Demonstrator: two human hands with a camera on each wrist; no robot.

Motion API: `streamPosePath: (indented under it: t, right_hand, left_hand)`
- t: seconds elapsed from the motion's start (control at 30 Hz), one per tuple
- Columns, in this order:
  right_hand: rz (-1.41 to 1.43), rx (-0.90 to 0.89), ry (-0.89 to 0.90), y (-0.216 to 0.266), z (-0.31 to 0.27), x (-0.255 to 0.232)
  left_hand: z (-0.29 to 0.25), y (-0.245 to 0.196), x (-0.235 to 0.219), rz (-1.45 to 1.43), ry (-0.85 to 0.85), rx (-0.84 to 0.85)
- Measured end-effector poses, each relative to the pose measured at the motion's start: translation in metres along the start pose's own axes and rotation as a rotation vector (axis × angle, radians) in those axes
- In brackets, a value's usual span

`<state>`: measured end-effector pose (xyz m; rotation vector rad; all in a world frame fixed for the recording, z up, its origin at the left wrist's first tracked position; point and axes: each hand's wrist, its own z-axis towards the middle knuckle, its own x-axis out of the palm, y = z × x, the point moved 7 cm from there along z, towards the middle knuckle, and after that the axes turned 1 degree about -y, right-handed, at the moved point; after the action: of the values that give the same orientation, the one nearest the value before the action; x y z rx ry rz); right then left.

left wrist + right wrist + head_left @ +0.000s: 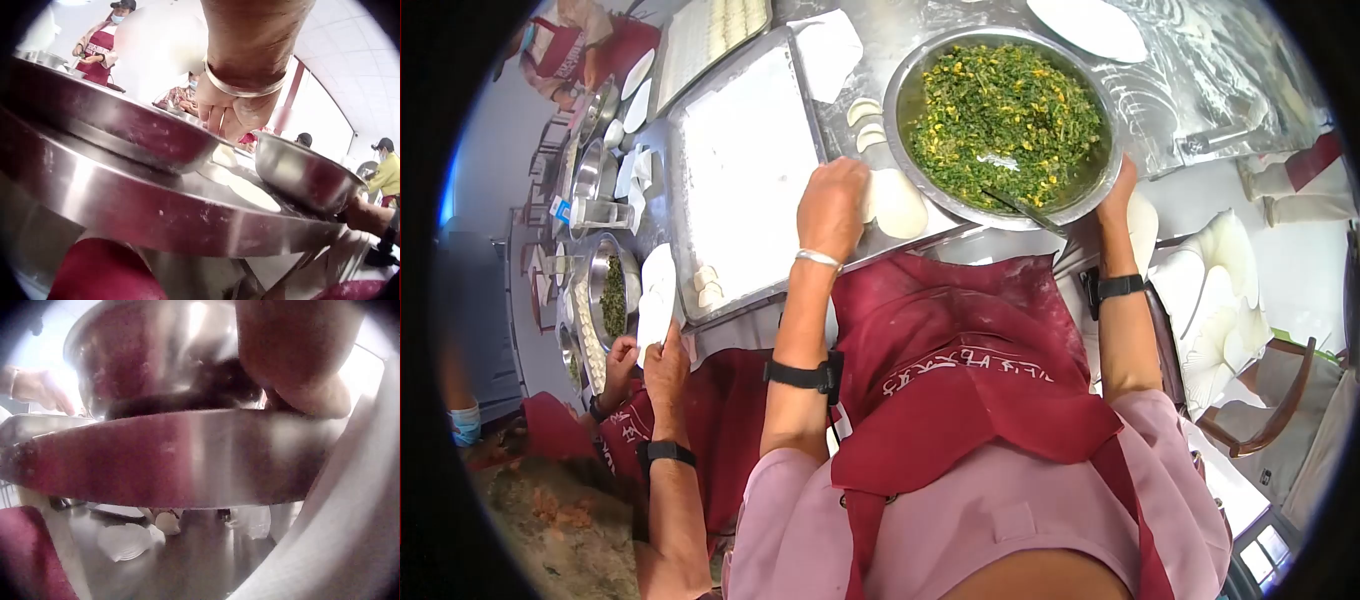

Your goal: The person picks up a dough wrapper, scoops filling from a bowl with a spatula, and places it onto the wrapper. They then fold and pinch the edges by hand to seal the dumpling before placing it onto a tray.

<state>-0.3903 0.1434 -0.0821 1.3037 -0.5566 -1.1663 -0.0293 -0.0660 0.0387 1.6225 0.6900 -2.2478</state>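
Note:
The left hand [833, 210] is over the tray's right edge with bent fingers, pinching one end of a pale dough piece [868, 200]; its fingertips are partly hidden. Beside it lies a flat oval dough piece [902, 207]. In the left wrist view, the left hand [234, 112] reaches down to the raised dough [224, 155]. The right hand [1117, 195] holds the right side of a metal bowl [897, 135] of chopped green and yellow filling [1000, 120], where a utensil handle [1025, 212] leans. In the right wrist view, the right hand [306, 387] is against the bowl [150, 362].
Left of the bowl lie folded dumplings [868, 123] and a floured tray [745, 160] with small dough pieces [707, 285] in its corner. A white plate [1090, 28] stands behind the bowl. Another person's hands [665, 370] are at the left; a wooden chair [1270, 410] is at the right.

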Motion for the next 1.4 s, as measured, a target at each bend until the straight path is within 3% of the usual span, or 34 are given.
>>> streamPosePath:
  t: [0.1,0.17,0.33,0.43,0.53,0.63,0.77,0.87,0.97,1.0,1.1,1.27,1.37,1.4]
  right_hand:
    - [-0.036,0.162,0.044,0.077,-0.025,-0.009]
    - [0.005,0.155,0.03,0.072,-0.029,-0.023]
    - [0.014,0.112,-0.059,0.119,-0.064,-0.06]
    - [-0.025,0.015,-0.076,0.151,-0.081,-0.07]
    - [-0.149,-0.215,0.05,0.184,-0.098,-0.062]
    - [-0.267,-0.459,0.313,0.217,-0.112,-0.031]
    - [-0.297,-0.567,0.488,0.215,-0.12,0.002]
    - [-0.221,-0.667,0.479,0.201,-0.121,0.017]
    - [-0.215,-0.602,0.529,0.204,-0.122,0.026]
    - [-0.219,-0.581,0.538,0.208,-0.122,0.028]
    - [-0.263,-0.545,0.547,0.22,-0.119,0.023]
    - [-0.383,-0.569,0.571,0.213,-0.115,0.014]
    - [-0.358,-0.647,0.567,0.216,-0.113,0.016]
    - [-0.316,-0.592,0.551,0.216,-0.111,0.016]
  left_hand:
    - [0.002,-0.01,0.02,0.191,-0.073,0.061]
    - [0.007,-0.005,0.026,0.178,-0.04,0.019]
    - [0.012,0.007,0.031,0.207,0.105,-0.046]
    - [0.011,0.008,0.03,0.182,0.053,-0.023]
    - [0.008,0.005,0.022,0.169,0.002,-0.011]
    - [0.0,0.003,0.01,0.053,-0.059,0.017]
    - [-0.005,-0.012,-0.032,-0.288,-0.149,-0.079]
    - [-0.013,-0.016,-0.045,-0.667,-0.165,-0.247]
    - [-0.027,-0.015,-0.029,-1.13,-0.115,-0.51]
    - [-0.032,-0.016,-0.025,-1.179,-0.06,-0.548]
    - [-0.044,-0.033,-0.017,-1.371,-0.106,-0.713]
    - [-0.059,-0.045,-0.005,-1.515,0.051,-0.676]
    - [-0.066,-0.051,-0.006,-1.466,0.139,-0.534]
    - [-0.068,-0.052,-0.009,-1.387,0.116,-0.508]
